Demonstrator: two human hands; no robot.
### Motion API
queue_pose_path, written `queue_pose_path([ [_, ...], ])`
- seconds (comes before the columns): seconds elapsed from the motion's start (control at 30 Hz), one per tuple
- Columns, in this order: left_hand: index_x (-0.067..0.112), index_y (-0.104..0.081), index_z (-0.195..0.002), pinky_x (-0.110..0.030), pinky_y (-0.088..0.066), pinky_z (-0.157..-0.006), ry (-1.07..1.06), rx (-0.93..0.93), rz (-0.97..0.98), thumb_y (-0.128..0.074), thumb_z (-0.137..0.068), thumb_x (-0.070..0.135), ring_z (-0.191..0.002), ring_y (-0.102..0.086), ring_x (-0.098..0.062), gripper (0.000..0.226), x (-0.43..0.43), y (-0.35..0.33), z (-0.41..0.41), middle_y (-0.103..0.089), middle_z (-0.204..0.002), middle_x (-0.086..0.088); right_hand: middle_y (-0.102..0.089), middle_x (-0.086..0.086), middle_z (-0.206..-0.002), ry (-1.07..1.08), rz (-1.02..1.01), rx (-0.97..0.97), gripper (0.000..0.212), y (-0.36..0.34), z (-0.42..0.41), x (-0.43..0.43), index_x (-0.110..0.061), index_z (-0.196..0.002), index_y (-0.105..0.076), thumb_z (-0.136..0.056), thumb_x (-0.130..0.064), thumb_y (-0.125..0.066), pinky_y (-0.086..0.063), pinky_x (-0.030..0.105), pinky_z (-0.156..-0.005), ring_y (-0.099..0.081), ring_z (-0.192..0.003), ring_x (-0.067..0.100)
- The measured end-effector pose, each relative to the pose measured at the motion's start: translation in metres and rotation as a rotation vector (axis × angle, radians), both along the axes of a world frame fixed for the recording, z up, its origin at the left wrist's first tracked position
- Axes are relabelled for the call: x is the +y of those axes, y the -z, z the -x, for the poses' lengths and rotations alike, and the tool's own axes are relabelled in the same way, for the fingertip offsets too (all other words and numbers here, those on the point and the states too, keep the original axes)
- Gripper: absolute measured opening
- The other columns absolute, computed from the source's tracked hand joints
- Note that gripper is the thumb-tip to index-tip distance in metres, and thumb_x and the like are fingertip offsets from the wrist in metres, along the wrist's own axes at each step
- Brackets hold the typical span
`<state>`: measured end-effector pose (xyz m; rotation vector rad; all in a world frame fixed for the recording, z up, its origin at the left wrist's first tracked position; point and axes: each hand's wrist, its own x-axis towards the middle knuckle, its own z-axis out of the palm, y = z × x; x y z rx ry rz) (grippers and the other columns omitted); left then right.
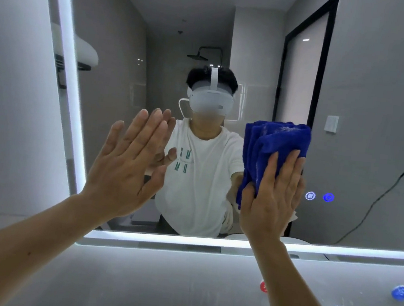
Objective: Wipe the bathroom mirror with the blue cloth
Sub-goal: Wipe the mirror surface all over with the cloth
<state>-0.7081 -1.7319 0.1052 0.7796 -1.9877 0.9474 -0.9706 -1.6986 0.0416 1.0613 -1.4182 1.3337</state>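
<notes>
Four fingers (291,168) flat atop blue cloth (273,138)

Blue cloth (272,145): deep blue terry, bunched into thick vertical folds, faint pale smudges on pile; pressed flat against glass, right of centre, lower half under right hand (273,198), upper half showing above fingertips.
Mirror (378,97): large, wall-mounted, upright, lit white strip along left and bottom edges; two small glowing touch icons (328,197) just right of cloth, low on glass.
</notes>
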Motion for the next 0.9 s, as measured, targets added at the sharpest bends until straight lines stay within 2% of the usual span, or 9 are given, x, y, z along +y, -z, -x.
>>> queue_pose_path([
  [0.1,0.008,-0.019,-0.154,-0.060,-0.019,-0.117,-0.025,0.014,-0.008,-0.026,-0.100,0.041,-0.150,-0.014,-0.030,0.063,0.001,0.006,-0.020,-0.018,-0.162,-0.011,-0.020,0.026,-0.157,0.004,0.042,-0.104,0.061,0.007,-0.030,-0.009,-0.007,-0.151,-0.023,-0.096,-0.024,-0.042,-0.015,0.051,-0.119,-0.016,-0.147,0.041],
  [0.2,0.013,-0.011,-0.155,-0.062,-0.021,-0.115,-0.116,0.020,-0.054,-0.028,-0.100,0.043,-0.150,-0.014,-0.031,0.065,0.001,0.017,-0.053,-0.016,-0.162,-0.009,-0.016,0.020,-0.160,-0.014,-0.019,-0.018,0.069,0.029,-0.084,-0.025,-0.009,-0.152,-0.023,-0.094,-0.021,-0.059,-0.013,0.050,-0.120,-0.014,-0.148,0.038],
  [0.3,0.018,-0.008,-0.156,-0.059,-0.012,-0.119,-0.177,0.024,-0.126,-0.027,-0.099,0.046,-0.152,-0.007,-0.026,0.066,-0.002,0.030,-0.086,-0.010,-0.164,-0.005,-0.015,0.018,-0.160,-0.059,-0.088,0.029,0.079,0.052,-0.142,-0.041,-0.009,-0.151,-0.026,-0.087,-0.018,-0.071,-0.013,0.051,-0.120,-0.013,-0.148,0.036],
  [0.37,0.020,-0.007,-0.156,-0.056,-0.008,-0.120,-0.206,0.031,-0.168,-0.018,-0.101,0.051,-0.152,-0.004,-0.024,0.064,-0.005,0.038,-0.108,-0.008,-0.165,-0.004,-0.016,0.018,-0.159,-0.088,-0.108,0.016,0.078,0.060,-0.176,-0.049,-0.009,-0.153,-0.021,-0.089,-0.017,-0.065,-0.012,0.051,-0.120,-0.010,-0.149,0.036],
  [0.43,0.021,-0.007,-0.156,-0.059,-0.009,-0.120,-0.234,0.036,-0.200,-0.011,-0.101,0.053,-0.152,-0.005,-0.024,0.064,-0.009,0.043,-0.130,-0.008,-0.165,-0.003,-0.018,0.019,-0.159,-0.116,-0.129,0.025,0.068,0.065,-0.202,-0.055,-0.008,-0.153,-0.022,-0.093,-0.019,-0.054,-0.013,0.053,-0.120,-0.013,-0.148,0.037],
  [0.5,0.019,-0.010,-0.156,-0.058,-0.009,-0.120,-0.263,0.047,-0.215,-0.012,-0.100,0.053,-0.152,-0.005,-0.023,0.065,-0.014,0.047,-0.151,-0.009,-0.165,-0.004,-0.018,0.019,-0.158,-0.147,-0.160,0.046,0.062,0.071,-0.225,-0.060,-0.007,-0.152,-0.024,-0.096,-0.021,-0.046,-0.013,0.053,-0.119,-0.016,-0.146,0.039],
  [0.63,0.017,-0.014,-0.156,-0.057,-0.009,-0.120,-0.295,0.058,-0.220,-0.011,-0.100,0.052,-0.152,-0.008,-0.024,0.066,-0.023,0.055,-0.179,-0.011,-0.164,-0.005,-0.020,0.021,-0.156,-0.203,-0.221,0.049,0.061,0.081,-0.267,-0.068,-0.006,-0.149,-0.028,-0.092,-0.019,-0.044,-0.013,0.053,-0.118,-0.020,-0.144,0.040],
  [0.73,0.016,-0.015,-0.155,-0.058,-0.013,-0.119,-0.289,0.055,-0.222,-0.012,-0.100,0.050,-0.151,-0.011,-0.025,0.065,-0.029,0.063,-0.192,-0.014,-0.164,-0.006,-0.020,0.023,-0.156,-0.227,-0.252,0.025,0.066,0.088,-0.292,-0.073,-0.005,-0.152,-0.019,-0.091,-0.020,-0.039,-0.011,0.054,-0.118,-0.014,-0.145,0.039],
  [0.9,0.011,-0.020,-0.154,-0.059,-0.018,-0.118,-0.321,0.070,-0.250,-0.024,-0.098,0.044,-0.151,-0.014,-0.026,0.066,-0.041,0.074,-0.219,-0.016,-0.163,-0.008,-0.018,0.023,-0.157,-0.203,-0.242,0.076,0.081,0.101,-0.326,-0.085,-0.007,-0.154,-0.017,-0.083,-0.016,-0.056,-0.011,0.055,-0.119,-0.009,-0.149,0.037],
])
